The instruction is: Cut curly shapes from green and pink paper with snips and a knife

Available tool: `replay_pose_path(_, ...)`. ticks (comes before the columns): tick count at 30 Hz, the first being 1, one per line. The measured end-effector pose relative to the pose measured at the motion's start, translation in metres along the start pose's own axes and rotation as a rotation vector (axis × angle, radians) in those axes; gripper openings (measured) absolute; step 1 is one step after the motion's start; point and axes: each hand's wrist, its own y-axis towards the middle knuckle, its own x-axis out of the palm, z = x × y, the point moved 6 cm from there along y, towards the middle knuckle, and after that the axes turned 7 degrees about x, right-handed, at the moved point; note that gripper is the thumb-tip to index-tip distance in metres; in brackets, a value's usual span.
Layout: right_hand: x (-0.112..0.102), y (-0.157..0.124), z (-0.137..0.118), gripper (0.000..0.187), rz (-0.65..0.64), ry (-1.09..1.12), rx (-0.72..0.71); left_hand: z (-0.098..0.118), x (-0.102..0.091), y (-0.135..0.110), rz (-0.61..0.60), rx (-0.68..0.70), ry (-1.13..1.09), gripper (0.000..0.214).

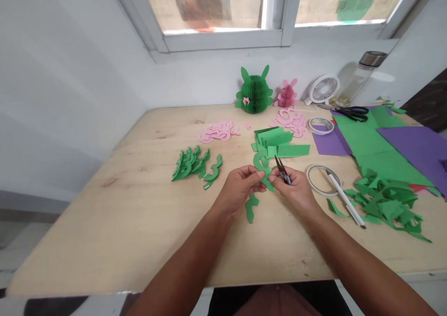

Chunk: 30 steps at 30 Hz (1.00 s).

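A curved, wavy-edged green paper cutout is pinched by the fingertips of my left hand. My right hand holds small scissors with dark blades pointing up and away, and its thumb and finger also touch the lower part of the cutout. Another wavy green paper piece lies on the table just below my hands. To the left sits a pile of green cut pieces, with one loose curved piece beside it. Folded green paper strips lie just beyond my hands.
Pink paper cutouts lie farther back. A green honeycomb paper figure and a smaller pink one stand by the wall. At right are tape rolls, a white marker, green scraps, black-handled scissors, a fan and a bottle.
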Motion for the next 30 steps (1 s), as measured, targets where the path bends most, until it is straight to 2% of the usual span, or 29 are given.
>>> replay_pose_path(5, 0.001, 0.000, 0.001, 0.020, 0.009, 0.016, 0.012, -0.002, -0.002, 0.002, -0.004, -0.004, -0.005, 0.029)
replay_pose_path(11, -0.003, 0.001, 0.002, 0.027, 0.038, 0.066, 0.061, 0.001, -0.010, 0.004, 0.063, 0.037, -0.055, 0.033)
replay_pose_path(22, -0.009, 0.005, 0.007, 0.033, 0.110, 0.032, 0.043, -0.002, -0.005, 0.003, -0.004, -0.031, -0.114, 0.029)
replay_pose_path(25, -0.007, 0.004, 0.007, 0.034, 0.081, 0.106, 0.089, 0.005, -0.006, 0.004, 0.033, 0.108, 0.017, 0.025)
replay_pose_path(30, 0.008, 0.000, 0.006, 0.036, -0.178, 0.433, 0.213, 0.032, -0.002, -0.008, 0.129, 0.549, 0.527, 0.009)
